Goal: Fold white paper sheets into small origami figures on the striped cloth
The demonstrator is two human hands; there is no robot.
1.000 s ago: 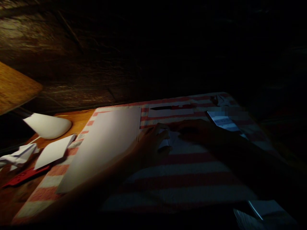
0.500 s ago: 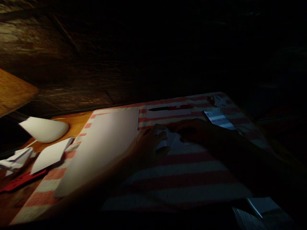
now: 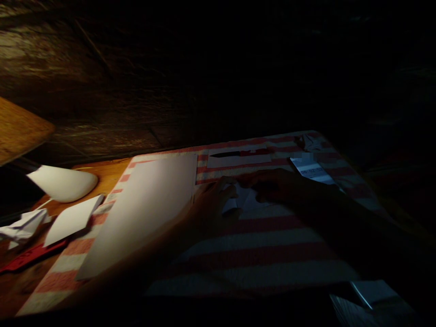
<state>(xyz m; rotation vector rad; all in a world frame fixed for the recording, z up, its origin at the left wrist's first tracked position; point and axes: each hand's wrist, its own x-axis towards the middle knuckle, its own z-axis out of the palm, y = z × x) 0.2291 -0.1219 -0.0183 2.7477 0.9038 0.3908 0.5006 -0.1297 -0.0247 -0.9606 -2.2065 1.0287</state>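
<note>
A small folded piece of white paper [image 3: 248, 200] lies on the striped cloth between my two hands. My left hand [image 3: 216, 202] has its fingers curled over the paper's left part, a folded flap showing by the thumb. From the other side, my right hand [image 3: 274, 184] bends its fingers down onto the paper's far right part; deep shadow hides the fingertips. To the left of my left hand is a large white sheet [image 3: 150, 195], its lower edge covered by my forearm. Beyond my hands, a knife with a red handle [image 3: 254, 153] rests on a smaller white paper [image 3: 223, 161].
A lit phone [image 3: 311, 170] lies right of my right hand, with crumpled paper [image 3: 312, 143] behind it. At left are a white lamp base [image 3: 64, 184], folded paper [image 3: 73, 220], crumpled paper [image 3: 25, 225] and a red object [image 3: 32, 256]. The red-and-white cloth [image 3: 272, 252] covers the table.
Both hands hold nearly the same place on the folded paper. Only a very slight shift of the fingers shows.
</note>
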